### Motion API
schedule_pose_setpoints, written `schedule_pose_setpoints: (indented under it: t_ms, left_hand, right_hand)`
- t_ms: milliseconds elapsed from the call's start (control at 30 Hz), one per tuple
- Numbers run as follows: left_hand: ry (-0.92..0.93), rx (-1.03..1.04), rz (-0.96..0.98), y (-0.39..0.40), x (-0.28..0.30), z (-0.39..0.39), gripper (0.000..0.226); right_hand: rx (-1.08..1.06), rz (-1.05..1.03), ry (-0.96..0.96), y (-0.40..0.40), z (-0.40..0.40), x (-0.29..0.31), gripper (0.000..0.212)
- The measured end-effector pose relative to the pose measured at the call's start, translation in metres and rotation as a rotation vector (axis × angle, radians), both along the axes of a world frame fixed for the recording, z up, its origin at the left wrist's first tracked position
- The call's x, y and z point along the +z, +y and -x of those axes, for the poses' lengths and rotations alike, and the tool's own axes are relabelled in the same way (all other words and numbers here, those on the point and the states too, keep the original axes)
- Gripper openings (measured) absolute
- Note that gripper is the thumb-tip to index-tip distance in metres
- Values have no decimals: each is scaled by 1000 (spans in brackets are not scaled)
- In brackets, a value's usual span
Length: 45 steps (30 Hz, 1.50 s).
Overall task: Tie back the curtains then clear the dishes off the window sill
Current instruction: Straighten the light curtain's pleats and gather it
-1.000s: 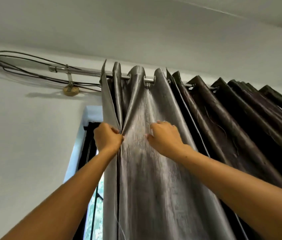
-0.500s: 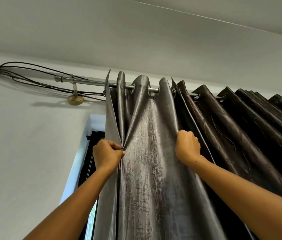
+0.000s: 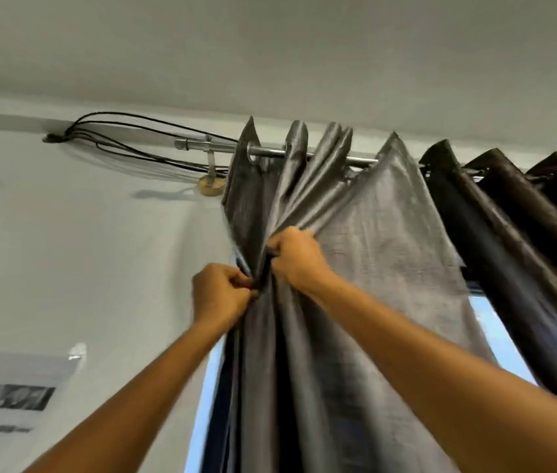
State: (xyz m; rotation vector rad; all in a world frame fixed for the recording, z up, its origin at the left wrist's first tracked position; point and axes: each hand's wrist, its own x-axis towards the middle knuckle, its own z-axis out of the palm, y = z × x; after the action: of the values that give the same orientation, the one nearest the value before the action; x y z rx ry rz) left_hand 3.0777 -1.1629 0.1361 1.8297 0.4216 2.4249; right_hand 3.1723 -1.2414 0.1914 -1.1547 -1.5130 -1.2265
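Step in hand: gathering the grey curtain (image 3: 382,233) towards the left end of its rod; the tie-back itself is, by my judgement, not yet made, and the dishes and sill are out of view.
Grey curtain: hangs by eyelets from the curtain rod (image 3: 266,152), its folds bunched between the two hands.
Dark curtain (image 3: 509,216): hangs on the same rod to the right, still spread; likely next to be gathered.
Window (image 3: 485,315): bright strips show either side of the grey folds.
Right hand (image 3: 299,257): fingers curled round a fistful of folds.
Left hand (image 3: 219,295): just below and left, fingers curled, pinching the curtain's edge.
Next move: needs one hand to keep the bunch while the other finds a tie; none is clearly seen.
Nearby: black cables (image 3: 126,138) loop beside the rod bracket (image 3: 211,165); a taped paper (image 3: 14,397) lower left.
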Motion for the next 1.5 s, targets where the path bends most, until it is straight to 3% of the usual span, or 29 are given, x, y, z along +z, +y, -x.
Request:
schedule_pose_setpoints:
  t_ms: [100,167,267,367,500,667,733,833,1033,1233,1333,1500]
  left_hand:
    - [-50,7,1,6,-5,41,12]
    - [42,33,-24,-3,-4,42,12]
    - [160,-1,-53,-14,-5,20,13]
    - [165,-66,-94,-23,-10,4,13]
    - [61,-154,-105,-35,-19,1,16]
    - [-108,-167,-106,-26,-25,4,13]
    - [-101,-172,-101,-27,-20,5,8]
    - [-76,-198,-77,-30,-4,8,22]
    - [-93,-226,-46,-33,37,6,28]
    - [-58,-171,-8,-26,56,5,33]
    - [-35,-117,-26,-27,56,9,32]
    - [28,-80,-49,-24,57,20,29]
  right_hand:
    - [53,45,-50,12,29,7,40]
    - [-60,92,-72,8,26,6,39]
    - [-199,215,-19,-5,2,4,32]
    - [-114,296,67,-29,-16,2,16]
    - [-71,78,147,-69,-40,-10,36]
    - [-261,-355,163,-81,-88,-29,20]
    - [-271,-368,188,-77,-104,-23,22]
    - [-265,-353,265,-73,-116,-4,25]
    - [-182,-295,495,-78,-119,33,29]
    - [-118,-316,565,-68,-119,53,16]
    - [-27,-309,559,-66,-100,61,29]
    - [-4,-295,390,-53,-48,78,28]
